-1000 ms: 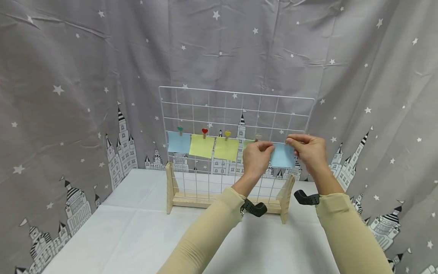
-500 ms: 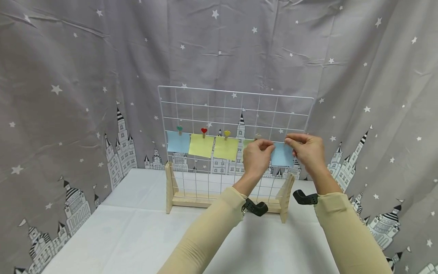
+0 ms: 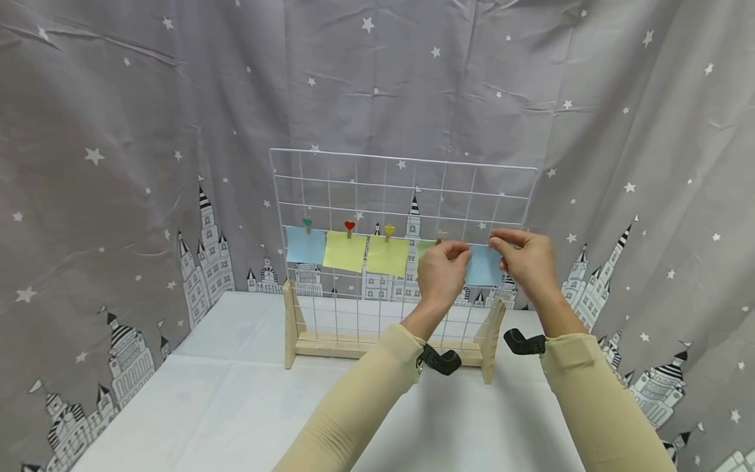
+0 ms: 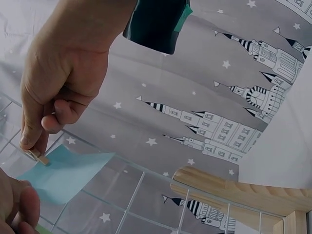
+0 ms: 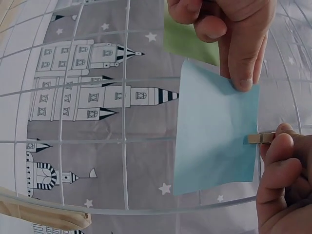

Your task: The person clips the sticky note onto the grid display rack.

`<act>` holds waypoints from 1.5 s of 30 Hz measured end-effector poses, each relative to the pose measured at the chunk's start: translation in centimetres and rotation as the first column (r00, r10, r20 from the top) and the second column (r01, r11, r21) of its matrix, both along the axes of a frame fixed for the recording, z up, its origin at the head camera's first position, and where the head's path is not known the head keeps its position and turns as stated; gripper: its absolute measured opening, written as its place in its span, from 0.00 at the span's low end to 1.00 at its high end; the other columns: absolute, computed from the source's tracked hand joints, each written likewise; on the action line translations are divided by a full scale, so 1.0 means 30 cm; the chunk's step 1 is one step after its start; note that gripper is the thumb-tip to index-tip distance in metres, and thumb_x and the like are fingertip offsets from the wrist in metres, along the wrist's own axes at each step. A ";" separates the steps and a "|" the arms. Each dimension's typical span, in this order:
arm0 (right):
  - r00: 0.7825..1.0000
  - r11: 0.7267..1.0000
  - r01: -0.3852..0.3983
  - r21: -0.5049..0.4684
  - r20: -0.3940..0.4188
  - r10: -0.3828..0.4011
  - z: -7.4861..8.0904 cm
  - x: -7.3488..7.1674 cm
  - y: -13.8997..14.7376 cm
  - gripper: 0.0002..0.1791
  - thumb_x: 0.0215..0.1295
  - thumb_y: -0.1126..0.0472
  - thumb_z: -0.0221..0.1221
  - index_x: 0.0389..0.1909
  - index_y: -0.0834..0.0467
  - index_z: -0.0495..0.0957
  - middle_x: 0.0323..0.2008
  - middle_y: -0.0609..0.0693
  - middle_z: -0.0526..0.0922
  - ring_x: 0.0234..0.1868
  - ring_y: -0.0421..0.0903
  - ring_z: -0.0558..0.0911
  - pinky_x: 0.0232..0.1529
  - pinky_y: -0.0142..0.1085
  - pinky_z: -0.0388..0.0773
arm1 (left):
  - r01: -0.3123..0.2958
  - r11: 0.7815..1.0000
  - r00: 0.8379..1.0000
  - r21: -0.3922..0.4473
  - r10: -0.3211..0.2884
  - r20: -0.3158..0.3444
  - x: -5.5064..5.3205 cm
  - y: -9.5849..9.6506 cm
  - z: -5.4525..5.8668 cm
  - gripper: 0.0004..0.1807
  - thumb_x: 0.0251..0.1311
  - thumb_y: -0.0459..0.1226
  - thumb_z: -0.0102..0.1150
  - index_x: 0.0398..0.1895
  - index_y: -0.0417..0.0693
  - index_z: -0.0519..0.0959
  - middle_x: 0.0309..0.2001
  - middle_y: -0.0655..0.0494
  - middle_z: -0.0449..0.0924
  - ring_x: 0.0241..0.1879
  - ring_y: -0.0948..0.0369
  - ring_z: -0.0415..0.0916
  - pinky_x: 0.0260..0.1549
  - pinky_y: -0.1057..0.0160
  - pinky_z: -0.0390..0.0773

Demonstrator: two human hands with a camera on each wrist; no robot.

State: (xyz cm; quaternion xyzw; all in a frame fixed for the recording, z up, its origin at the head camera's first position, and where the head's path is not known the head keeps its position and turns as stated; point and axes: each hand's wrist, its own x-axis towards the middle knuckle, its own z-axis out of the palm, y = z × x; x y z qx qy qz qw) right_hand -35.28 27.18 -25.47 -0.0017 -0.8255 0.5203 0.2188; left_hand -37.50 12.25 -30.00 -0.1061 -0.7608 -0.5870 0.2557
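Note:
A light blue square of paper [image 5: 217, 131] lies against the white wire grid [image 3: 377, 196], near the right end of a row of hung notes. My left hand [image 3: 441, 278] pinches its upper left corner between thumb and fingers. My right hand [image 3: 531, 262] pinches a small wooden clothespin [image 5: 261, 138] by its far end. The clothespin's jaws reach over the paper's top edge. In the left wrist view, my right hand comes down from above and the clothespin tip [image 4: 43, 160] overlaps the blue paper. My left hand partly covers a green note [image 5: 192, 36].
A blue note [image 3: 305, 246] and two yellow-green notes [image 3: 345, 251] hang to the left under heart-topped clothespins, green, red and yellow. A pale heart clothespin [image 3: 442, 235] tops the green note. The grid stands in a wooden base [image 3: 330, 345] on a white-covered table [image 3: 236, 387], before a grey curtain [image 3: 147, 131].
Both hands keep nearly the same places at the blue paper and clothespin. The whole scene shifts slightly left in the head view.

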 end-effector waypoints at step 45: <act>0.988 0.995 0.078 0.060 -0.140 -0.069 -0.072 0.094 0.003 0.26 0.69 0.41 0.64 0.62 0.50 0.83 0.50 0.46 0.86 0.41 0.33 0.80 0.35 0.22 0.78 | 0.165 0.982 0.986 -0.088 -0.168 -0.023 0.086 -0.136 -0.020 0.19 0.62 0.47 0.72 0.55 0.56 0.86 0.52 0.61 0.89 0.41 0.60 0.86 0.37 0.62 0.81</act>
